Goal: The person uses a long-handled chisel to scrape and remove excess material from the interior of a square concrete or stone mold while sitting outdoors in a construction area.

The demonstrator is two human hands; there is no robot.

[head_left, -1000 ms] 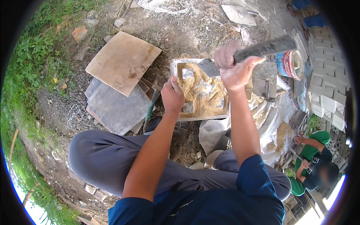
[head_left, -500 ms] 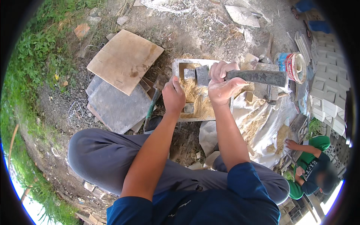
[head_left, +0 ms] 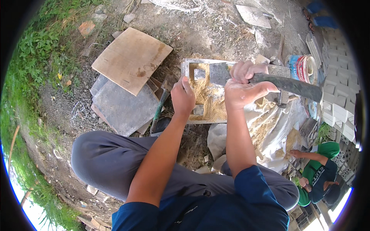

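In front of me lies a pale rectangular mould [head_left: 206, 61] holding sandy mix [head_left: 210, 92]. Two small grey square blocks, one far [head_left: 199, 74] and one near [head_left: 198, 109], show in its left half. My left hand [head_left: 183, 95] is closed at the mould's left edge, its thumb upward; the fingers' grip is partly hidden. My right hand [head_left: 246, 86] is wrapped around a dark tool [head_left: 293, 85] with a squarish head [head_left: 219, 74] and a long thick handle pointing right. The head is over the mix; whether it touches is unclear. A hammer-like tool with a green handle [head_left: 159, 109] rests left of my left hand.
Stacked boards, a tan one [head_left: 131, 59] uppermost, lie at left. On the right are a paint bucket [head_left: 302, 69], a sand-strewn white sheet [head_left: 266, 131] and stacked pale blocks [head_left: 337, 84]. A co-worker [head_left: 322, 173] sits at the lower right, one hand reaching toward the sand.
My right hand has moved right with the tool, whose handle now tilts downward at its right end. The head has slid right, away from the far grey block.
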